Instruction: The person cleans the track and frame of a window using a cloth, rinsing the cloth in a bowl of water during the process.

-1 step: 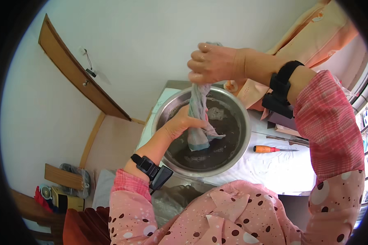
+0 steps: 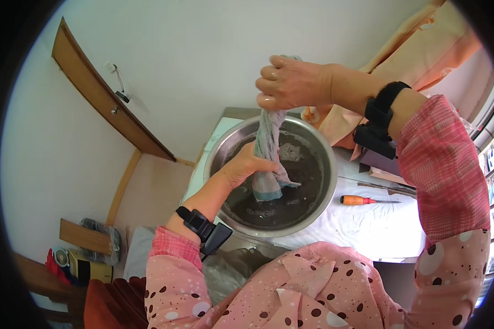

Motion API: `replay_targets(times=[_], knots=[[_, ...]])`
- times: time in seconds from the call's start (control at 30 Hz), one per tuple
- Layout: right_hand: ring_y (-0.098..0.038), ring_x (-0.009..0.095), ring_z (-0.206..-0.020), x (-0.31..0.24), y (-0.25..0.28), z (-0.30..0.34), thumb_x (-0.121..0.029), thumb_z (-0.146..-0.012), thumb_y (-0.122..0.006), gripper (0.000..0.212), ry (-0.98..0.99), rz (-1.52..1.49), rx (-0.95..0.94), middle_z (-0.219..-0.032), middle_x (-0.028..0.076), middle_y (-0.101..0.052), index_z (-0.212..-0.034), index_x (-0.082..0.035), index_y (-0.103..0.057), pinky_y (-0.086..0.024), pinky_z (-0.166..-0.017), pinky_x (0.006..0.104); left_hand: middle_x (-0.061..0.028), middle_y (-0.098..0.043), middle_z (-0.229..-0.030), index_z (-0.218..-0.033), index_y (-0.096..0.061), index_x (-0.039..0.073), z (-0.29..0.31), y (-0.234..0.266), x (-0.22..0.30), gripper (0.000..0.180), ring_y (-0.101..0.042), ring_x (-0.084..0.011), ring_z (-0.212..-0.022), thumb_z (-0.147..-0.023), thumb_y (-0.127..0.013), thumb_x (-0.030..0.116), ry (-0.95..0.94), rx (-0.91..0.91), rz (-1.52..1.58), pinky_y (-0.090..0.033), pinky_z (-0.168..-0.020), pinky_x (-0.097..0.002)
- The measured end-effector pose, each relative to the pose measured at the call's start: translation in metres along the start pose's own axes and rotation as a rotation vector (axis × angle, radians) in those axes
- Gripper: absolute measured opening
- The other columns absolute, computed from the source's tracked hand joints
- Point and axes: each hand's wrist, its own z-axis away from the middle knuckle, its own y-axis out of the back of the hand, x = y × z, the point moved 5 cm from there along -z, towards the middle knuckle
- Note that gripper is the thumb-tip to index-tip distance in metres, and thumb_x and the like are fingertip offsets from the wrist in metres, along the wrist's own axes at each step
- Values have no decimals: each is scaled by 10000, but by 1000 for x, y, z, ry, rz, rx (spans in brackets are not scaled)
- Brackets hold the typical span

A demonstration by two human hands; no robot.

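A wet, grey-green cloth [image 2: 268, 134] is held upright and twisted over a round metal basin [image 2: 331, 178]. Above the far side of the basin, my right hand [image 2: 293, 85] is closed in a fist round the cloth's upper part, and a bit of fabric shows behind the knuckles. My left hand [image 2: 247, 164] grips it lower down, inside the rim, with the thumb across the front. Below that grip, the loose end hangs over dark, murky water [image 2: 307, 189] with patches of foam.
Right of the basin, a screwdriver [image 2: 362, 200] with an orange handle lies on the white-covered table [image 2: 379, 230]. Dark thin strips [image 2: 387, 188] lie beyond it. Peach fabric [image 2: 422, 49] stands at the far right. A wooden door [image 2: 99, 96] is at the left.
My right hand has shifted slightly right and up, and the cloth has moved slightly with it. My left hand keeps its grip in nearly the same place.
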Motion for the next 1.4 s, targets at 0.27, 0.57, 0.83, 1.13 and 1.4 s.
replay_targets(times=[0.27, 0.57, 0.83, 1.13, 1.4], knots=[[-610, 307, -728, -25, -38, 33, -175, -593, -688, 313, -519, -511, -491, -726, 128, -589, -832, -40, -536, -463, -633, 428, -160, -608, -920, -1084, -516, 24, 0, 17, 3, 511, -610, -272, -850, -651, -722, 198, -251, 421, -1034, -480, -749, -357], [-626, 325, -738, -98, -49, 61, -175, -613, -621, 314, -950, -1367, -602, -736, 195, -622, -846, 35, -605, -481, -672, 388, -88, -598, -796, -900, -505, 92, -15, 12, -1, 355, -601, -315, -756, -620, -715, 153, -541, 381, -1389, -473, -620, -415], [-550, 181, -548, -165, -19, 43, -235, -663, -644, 219, -1589, -2501, -308, -675, 57, -573, -796, -68, -595, -447, -481, 317, -70, -590, -739, -861, -507, 99, -18, 7, -6, 294, -602, -284, -725, -624, -679, 115, -596, 326, -1444, -476, -576, -408], [-539, 157, -584, -162, -16, 8, -284, -717, -633, 293, -1619, -2576, 5, -724, 77, -561, -852, -50, -518, -435, -498, 313, -74, -531, -743, -829, -510, 122, -11, 17, 4, 302, -559, -291, -727, -605, -711, 143, -703, 442, -1303, -434, -588, -408], [-618, 344, -762, -141, 6, 5, -350, -721, -671, 558, -1345, -1749, -199, -854, 262, -598, -978, 102, -467, -482, -709, 385, -60, -618, -779, -869, -579, 103, 9, 26, 22, 379, -597, -246, -711, -623, -783, 307, -235, 587, -1408, -472, -604, -345]])
